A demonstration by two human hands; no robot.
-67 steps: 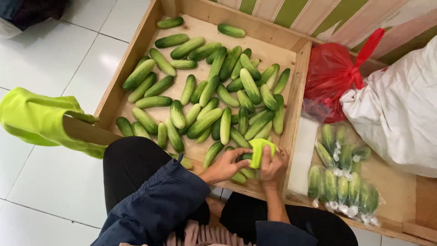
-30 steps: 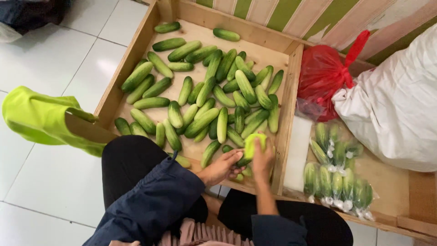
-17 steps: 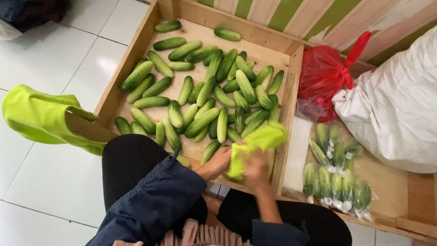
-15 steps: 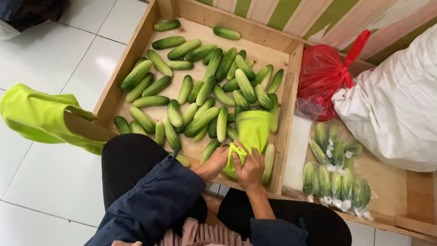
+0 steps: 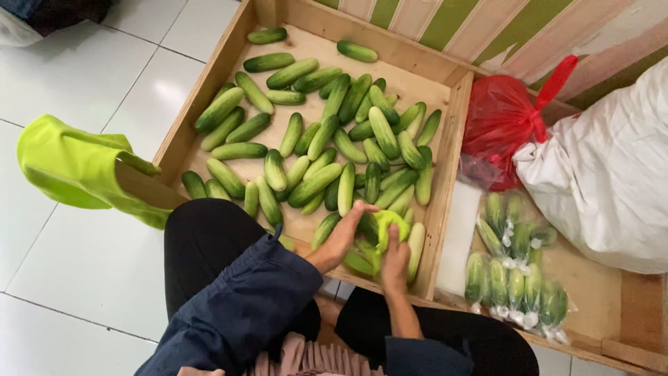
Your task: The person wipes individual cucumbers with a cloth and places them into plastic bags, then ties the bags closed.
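— At the near right corner of the wooden crate (image 5: 209, 90), what were the hands doing?

— Both were down among the cucumbers (image 5: 327, 150). The right hand (image 5: 395, 259) was curled around a small yellow-green cloth (image 5: 387, 226), pressing it onto a cucumber that lay against the crate's near wall. The left hand (image 5: 342, 237) lay just beside it, fingers bent over the same cucumber; how firmly it gripped, I could not tell.

— And the rest of the crate?

— Cucumbers covered most of its floor, thickest toward its right wall, with bare wood showing along the far edge. One pale cucumber (image 5: 416, 242) lay upright against the right wall, touching the cloth hand.

— Anything outside the crate?

— Right of the crate stood a second wooden bin holding cucumbers in clear bags (image 5: 511, 271). Beyond those sat a knotted red plastic bag (image 5: 502, 125) and a large white sack (image 5: 605, 181), touching each other. Left of the crate, over the white floor tiles (image 5: 76, 69), a lime-green cloth (image 5: 69, 167) draped the corner post. The person's dark blue sleeve (image 5: 243, 299) and black trousers filled the space nearest the crate's front.
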